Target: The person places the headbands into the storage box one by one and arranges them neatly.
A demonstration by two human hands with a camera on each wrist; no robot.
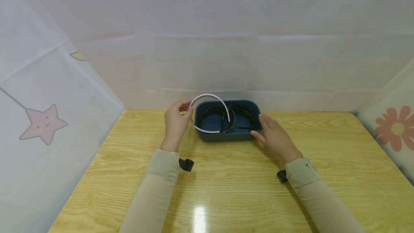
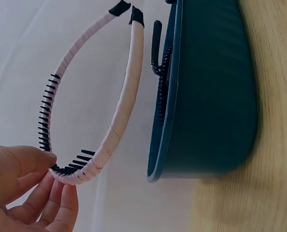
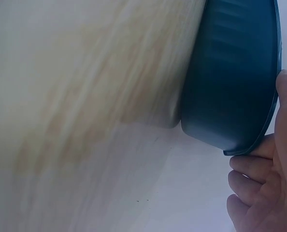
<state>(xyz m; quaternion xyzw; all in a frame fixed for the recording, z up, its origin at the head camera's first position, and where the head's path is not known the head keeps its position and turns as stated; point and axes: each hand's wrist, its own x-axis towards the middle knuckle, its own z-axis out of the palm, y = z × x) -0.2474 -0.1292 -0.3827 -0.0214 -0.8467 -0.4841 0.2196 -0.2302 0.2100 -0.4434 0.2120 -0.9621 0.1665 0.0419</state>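
Note:
My left hand (image 1: pixel 177 120) pinches a pale pink headband (image 2: pixel 123 104) between thumb and fingers at its curved top. Black comb teeth line the inside of the band, and its two ends have black tips. The band hangs above the left part of a dark blue box (image 1: pixel 223 138), tilted, its open ends toward the right. Inside the box lie dark headbands (image 1: pixel 251 113), whose loops overlap partly behind the pink one. My right hand (image 1: pixel 275 137) grips the box's right end, thumb at the front rim and fingers bent around the corner under the rim.
The box stands on a wood-grain table (image 1: pixel 226 190) near its back edge. A pale cloth backdrop (image 1: pixel 207 46) rises close behind. Printed cloth with a star (image 1: pixel 44 123) flanks the left side, and one with a flower (image 1: pixel 397 128) the right.

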